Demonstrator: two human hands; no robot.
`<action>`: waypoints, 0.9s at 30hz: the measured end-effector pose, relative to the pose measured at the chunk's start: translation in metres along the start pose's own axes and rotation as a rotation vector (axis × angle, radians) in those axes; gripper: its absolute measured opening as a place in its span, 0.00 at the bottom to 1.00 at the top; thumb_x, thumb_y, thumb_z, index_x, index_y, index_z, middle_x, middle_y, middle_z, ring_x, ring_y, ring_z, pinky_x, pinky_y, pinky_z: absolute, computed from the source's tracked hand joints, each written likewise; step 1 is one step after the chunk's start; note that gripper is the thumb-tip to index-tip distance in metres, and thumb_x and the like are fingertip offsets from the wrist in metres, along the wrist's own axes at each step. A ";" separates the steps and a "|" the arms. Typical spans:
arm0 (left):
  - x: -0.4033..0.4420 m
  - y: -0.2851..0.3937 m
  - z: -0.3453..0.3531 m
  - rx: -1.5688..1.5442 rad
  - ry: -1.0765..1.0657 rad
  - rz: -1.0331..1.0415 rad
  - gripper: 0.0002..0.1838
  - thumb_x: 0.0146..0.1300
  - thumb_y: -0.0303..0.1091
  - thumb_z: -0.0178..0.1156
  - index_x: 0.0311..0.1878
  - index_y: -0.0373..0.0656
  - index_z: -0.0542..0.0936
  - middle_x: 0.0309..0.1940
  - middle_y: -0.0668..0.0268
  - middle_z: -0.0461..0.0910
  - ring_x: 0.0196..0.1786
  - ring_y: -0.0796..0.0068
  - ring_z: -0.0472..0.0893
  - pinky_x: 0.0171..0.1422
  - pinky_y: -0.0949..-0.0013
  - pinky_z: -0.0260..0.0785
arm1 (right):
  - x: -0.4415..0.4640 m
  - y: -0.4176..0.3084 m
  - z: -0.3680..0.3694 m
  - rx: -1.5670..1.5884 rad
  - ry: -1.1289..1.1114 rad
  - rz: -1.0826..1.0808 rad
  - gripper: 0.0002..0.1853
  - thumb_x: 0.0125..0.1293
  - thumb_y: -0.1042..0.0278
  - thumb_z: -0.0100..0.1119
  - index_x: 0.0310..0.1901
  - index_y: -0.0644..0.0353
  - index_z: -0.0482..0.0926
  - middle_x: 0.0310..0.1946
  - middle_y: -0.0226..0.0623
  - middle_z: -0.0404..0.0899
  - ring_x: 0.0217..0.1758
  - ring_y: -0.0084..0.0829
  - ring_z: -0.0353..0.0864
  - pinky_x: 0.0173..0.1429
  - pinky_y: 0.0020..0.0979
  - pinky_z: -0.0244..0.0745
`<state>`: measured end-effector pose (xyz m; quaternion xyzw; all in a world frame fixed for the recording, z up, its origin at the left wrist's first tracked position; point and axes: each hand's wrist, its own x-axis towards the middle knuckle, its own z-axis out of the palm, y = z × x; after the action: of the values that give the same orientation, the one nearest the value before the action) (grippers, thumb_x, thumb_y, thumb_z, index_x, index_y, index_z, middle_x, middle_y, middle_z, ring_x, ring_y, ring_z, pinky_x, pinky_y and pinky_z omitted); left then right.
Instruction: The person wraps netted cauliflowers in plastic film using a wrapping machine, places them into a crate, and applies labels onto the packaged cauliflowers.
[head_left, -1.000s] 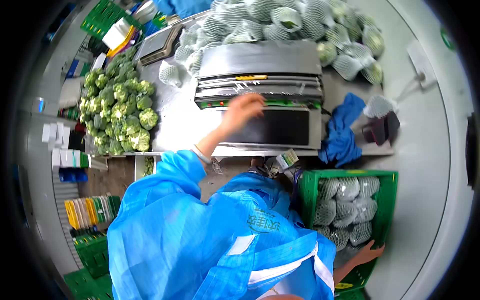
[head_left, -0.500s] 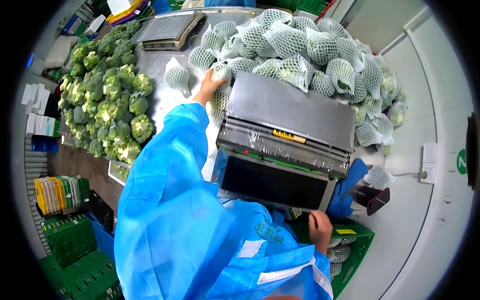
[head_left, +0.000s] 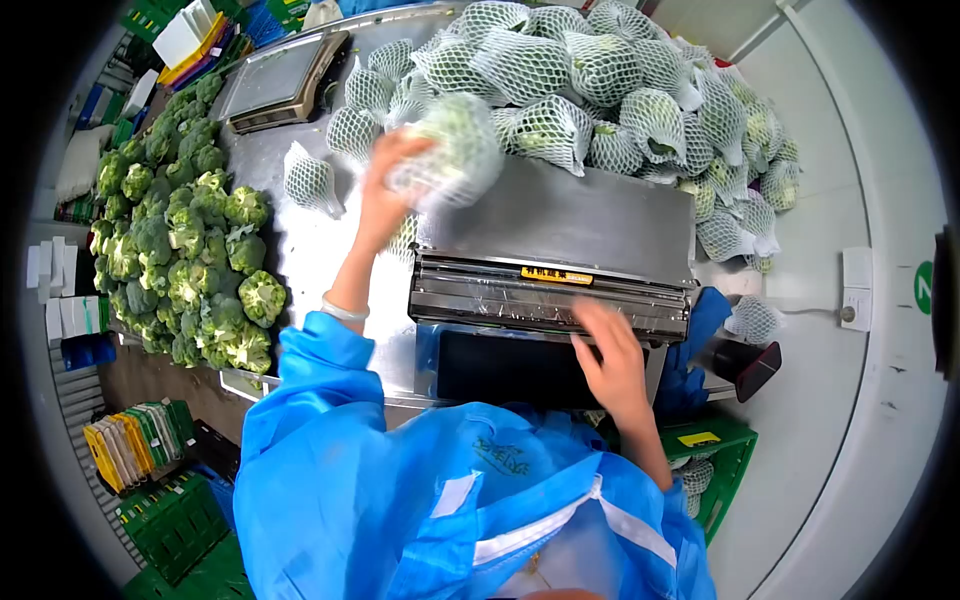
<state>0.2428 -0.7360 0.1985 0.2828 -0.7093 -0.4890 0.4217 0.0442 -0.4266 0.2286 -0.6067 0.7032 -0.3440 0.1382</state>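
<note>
Left hand (head_left: 388,182) grips a foam-netted vegetable (head_left: 458,150) just right of its palm, seemingly to steady it aloft, while the right hand (head_left: 612,358), fingers loosely spread and apparently empty, has the film-wrapping machine (head_left: 570,220) beneath it.

One scale (head_left: 275,75) and one wrapping machine (head_left: 600,220) noted. One netted head (head_left: 462,150) held in left hand (head_left: 385,185); over twenty heaped netted heads (head_left: 605,70) tallied, exact count hindered by overlap. Broccoli heads (head_left: 186,230): two dozen or more seen.
</note>
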 end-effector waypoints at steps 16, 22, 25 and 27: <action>-0.105 0.032 0.040 0.545 0.088 -0.439 0.15 0.58 0.40 0.71 0.38 0.36 0.86 0.30 0.59 0.84 0.38 0.67 0.81 0.43 0.69 0.72 | -0.027 0.114 -0.062 -0.205 0.190 0.329 0.24 0.59 0.58 0.69 0.54 0.59 0.77 0.51 0.42 0.78 0.58 0.45 0.72 0.62 0.43 0.66; -0.158 -0.007 0.096 0.819 -0.056 -0.190 0.13 0.57 0.40 0.69 0.32 0.39 0.85 0.30 0.58 0.80 0.39 0.53 0.75 0.46 0.54 0.67 | -0.042 0.130 -0.005 -0.536 0.203 0.330 0.14 0.56 0.58 0.70 0.31 0.61 0.80 0.33 0.37 0.80 0.43 0.42 0.77 0.48 0.42 0.68; -0.145 -0.004 0.081 0.671 -0.159 -0.244 0.09 0.63 0.33 0.63 0.32 0.36 0.80 0.29 0.60 0.79 0.36 0.59 0.75 0.42 0.59 0.66 | -0.046 0.146 -0.011 -0.144 0.144 0.471 0.11 0.58 0.65 0.68 0.31 0.63 0.79 0.29 0.41 0.81 0.36 0.46 0.78 0.42 0.40 0.71; -0.137 0.016 0.045 0.186 -0.456 -0.632 0.12 0.69 0.38 0.59 0.33 0.39 0.78 0.29 0.64 0.79 0.34 0.68 0.76 0.41 0.61 0.68 | -0.056 0.145 -0.034 0.336 -0.034 0.554 0.09 0.64 0.68 0.62 0.32 0.63 0.74 0.26 0.33 0.76 0.30 0.33 0.75 0.38 0.32 0.69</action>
<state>0.2699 -0.5982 0.1623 0.4083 -0.7040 -0.5785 0.0549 -0.0743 -0.3589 0.1460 -0.3666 0.7726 -0.3943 0.3365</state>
